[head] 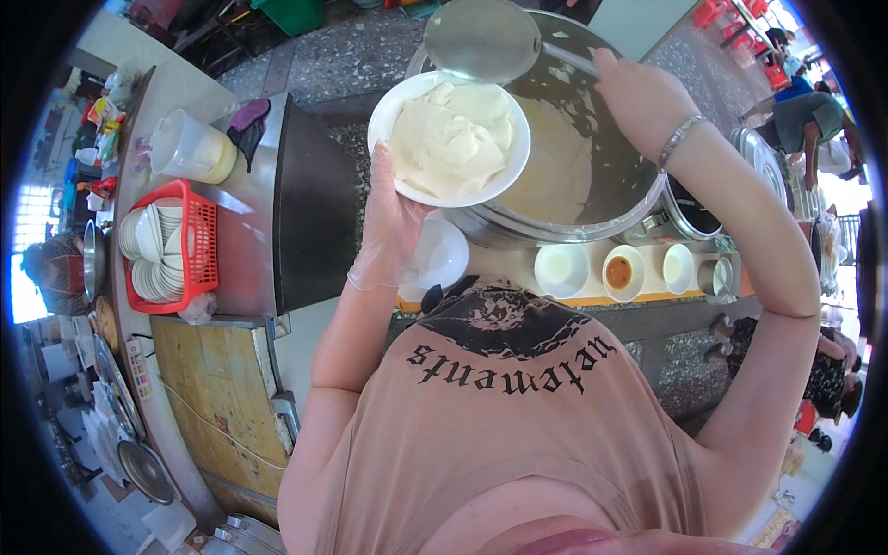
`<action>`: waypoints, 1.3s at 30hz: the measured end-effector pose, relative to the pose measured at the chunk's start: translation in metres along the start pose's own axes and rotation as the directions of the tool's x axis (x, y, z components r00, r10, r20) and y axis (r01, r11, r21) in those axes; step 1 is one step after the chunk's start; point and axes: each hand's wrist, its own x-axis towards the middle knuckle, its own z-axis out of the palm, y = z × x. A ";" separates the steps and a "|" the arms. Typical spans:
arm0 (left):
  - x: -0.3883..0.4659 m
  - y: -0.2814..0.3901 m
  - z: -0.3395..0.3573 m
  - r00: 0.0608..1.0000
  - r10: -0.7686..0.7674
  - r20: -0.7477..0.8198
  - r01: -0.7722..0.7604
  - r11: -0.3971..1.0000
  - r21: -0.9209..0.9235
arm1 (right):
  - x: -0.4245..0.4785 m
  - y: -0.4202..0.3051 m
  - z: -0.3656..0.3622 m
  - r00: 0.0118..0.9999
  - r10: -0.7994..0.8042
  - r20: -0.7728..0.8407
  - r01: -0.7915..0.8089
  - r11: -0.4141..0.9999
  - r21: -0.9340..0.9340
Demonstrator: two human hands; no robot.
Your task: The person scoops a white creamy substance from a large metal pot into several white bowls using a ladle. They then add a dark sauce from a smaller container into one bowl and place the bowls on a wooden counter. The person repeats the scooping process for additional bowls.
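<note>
A white bowl point(379, 142) rests in my left hand point(390, 225), which wears a clear plastic glove. Pale, soft bean curd point(454, 139) is heaped inside it. My right hand point(638, 104) grips the handle of a metal ladle point(482, 41). The ladle's head hangs just past the bowl's far edge; whether they touch I cannot tell. Beneath both hands stands a large metal pot point(649, 201). Smooth pale curd point(555, 163) lies in it, with loose flakes along its inner wall. Another white bowl point(444, 253) sits below my left hand, partly hidden by it.
Along the near ledge stand a white bowl point(561, 270), a bowl of reddish-brown sauce point(619, 272), a smaller bowl point(678, 268) and a metal cup point(714, 277). A red basket point(201, 239) of stacked dishes and a plastic pitcher point(187, 147) occupy the left counter. People are at right.
</note>
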 end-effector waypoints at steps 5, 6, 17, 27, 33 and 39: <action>-0.005 -0.001 -0.007 1.000 0.027 -0.013 -0.028 0.999 -0.043 | -0.020 0.026 0.014 0.999 -0.005 -0.031 0.010 0.987 0.158; -0.005 -0.002 -0.008 1.000 0.030 0.007 -0.030 0.998 -0.054 | -0.031 0.038 0.021 0.998 -0.009 -0.061 0.022 0.977 0.212; -0.026 -0.009 0.003 0.990 0.112 -0.086 -0.104 0.990 0.097 | -0.230 0.092 0.039 0.639 0.338 0.691 -0.769 0.286 0.572; -0.081 -0.053 0.040 0.932 0.297 -0.206 -0.231 0.928 0.293 | -0.259 0.072 0.343 0.329 -0.030 0.944 -0.627 0.740 0.242; -0.113 -0.081 0.064 0.943 0.241 -0.232 -0.152 0.927 0.343 | -0.214 0.049 0.463 0.402 -0.081 0.912 -0.656 0.670 0.348; -0.127 -0.102 0.071 0.967 0.200 -0.158 -0.128 0.917 0.378 | -0.222 0.113 0.356 0.854 0.033 0.520 -0.426 0.619 0.660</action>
